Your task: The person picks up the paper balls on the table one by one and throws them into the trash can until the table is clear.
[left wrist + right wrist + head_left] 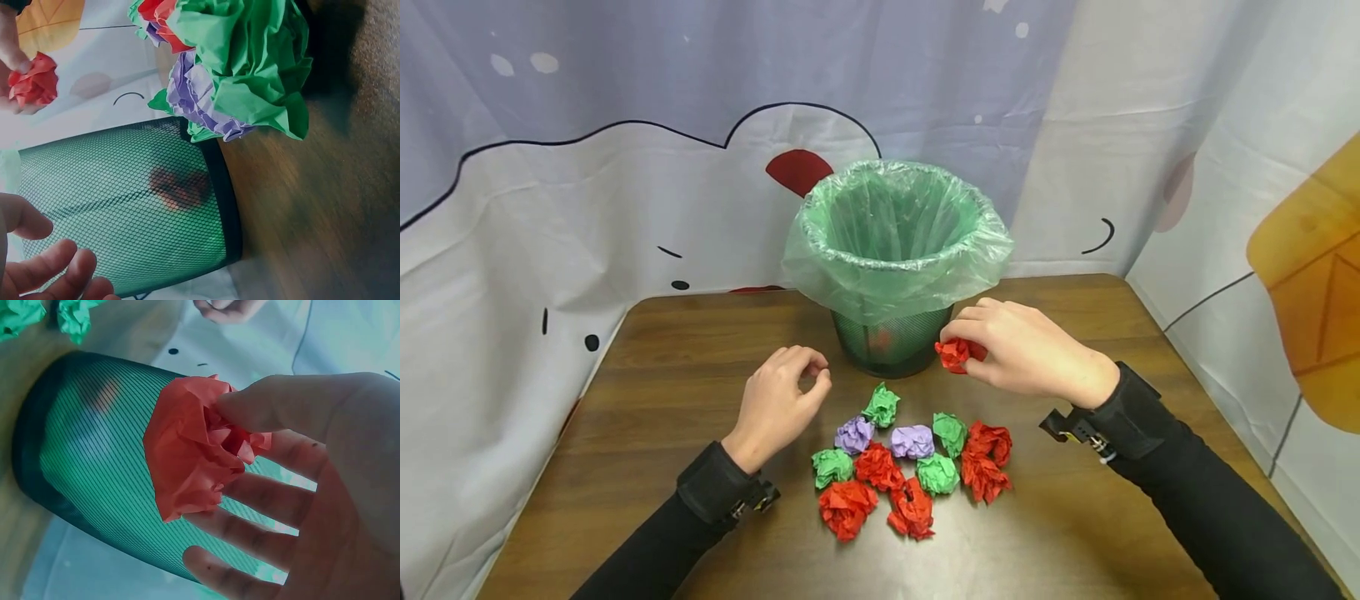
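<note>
My right hand (1018, 346) pinches a crumpled red paper ball (187, 450) between thumb and fingers, raised beside the right front of a mesh wastebasket (891, 337). A green plastic bag (902, 287) lines the basket and hangs over its rim. My left hand (781, 404) hovers to the left of the basket, fingers loosely bent, with nothing in its grasp. Nearest to it are a green paper ball (881, 405) and a purple one (853, 435). Through the mesh, a blurred reddish shape (181, 187) shows low in the basket.
Several red, green and purple paper balls lie in a cluster on the wooden table (700, 333) before the basket, among them a red one (847, 509) at the front. A patterned curtain (700, 208) hangs close behind the table.
</note>
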`<state>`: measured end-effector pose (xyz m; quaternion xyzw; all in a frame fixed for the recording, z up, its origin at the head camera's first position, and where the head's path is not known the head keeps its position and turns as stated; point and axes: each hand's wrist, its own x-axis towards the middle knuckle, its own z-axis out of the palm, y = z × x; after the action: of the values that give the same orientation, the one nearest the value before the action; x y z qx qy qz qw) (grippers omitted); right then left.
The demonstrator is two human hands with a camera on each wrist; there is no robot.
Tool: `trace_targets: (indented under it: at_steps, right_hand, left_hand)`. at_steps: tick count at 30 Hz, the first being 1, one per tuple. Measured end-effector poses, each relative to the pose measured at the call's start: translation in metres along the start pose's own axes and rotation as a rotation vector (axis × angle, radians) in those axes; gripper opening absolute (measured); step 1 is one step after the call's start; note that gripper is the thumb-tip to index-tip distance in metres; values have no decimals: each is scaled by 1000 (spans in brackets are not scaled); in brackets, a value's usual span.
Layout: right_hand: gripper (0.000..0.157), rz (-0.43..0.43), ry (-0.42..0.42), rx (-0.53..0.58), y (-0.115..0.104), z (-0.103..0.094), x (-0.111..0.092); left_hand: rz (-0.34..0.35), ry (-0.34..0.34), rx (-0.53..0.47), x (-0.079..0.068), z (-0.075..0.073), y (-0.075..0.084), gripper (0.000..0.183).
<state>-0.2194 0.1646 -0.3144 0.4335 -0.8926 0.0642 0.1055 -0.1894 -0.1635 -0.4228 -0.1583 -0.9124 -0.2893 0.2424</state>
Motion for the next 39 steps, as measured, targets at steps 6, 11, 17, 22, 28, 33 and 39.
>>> trace_targets:
  at_steps: [6, 11, 17, 22, 28, 33, 39]
  right_hand:
    - [26, -8, 41, -15, 1, -18, -1]
    - [29, -22, 54, -31, 2, -35, 1]
    - [33, -28, 69, -36, 4, -56, 3]
    - [32, -25, 83, -40, 5, -73, 8]
    - [31, -16, 104, -28, 6, -92, 19]
    - [30, 1, 116, -7, 8, -106, 33]
    - [29, 4, 134, 26, 14, -118, 50]
  left_hand:
    - [-2, -5, 3, 0, 1, -1, 6]
    - [-9, -20, 3, -1, 1, -1, 6]
    - [-17, -34, 11, -2, 1, -2, 6]
    - [-19, -32, 15, -3, 1, -2, 6]
    - [-22, -25, 16, -4, 0, -4, 6]
    - [-25, -33, 19, -6, 0, -4, 7]
    - [-33, -43, 17, -8, 2, -4, 7]
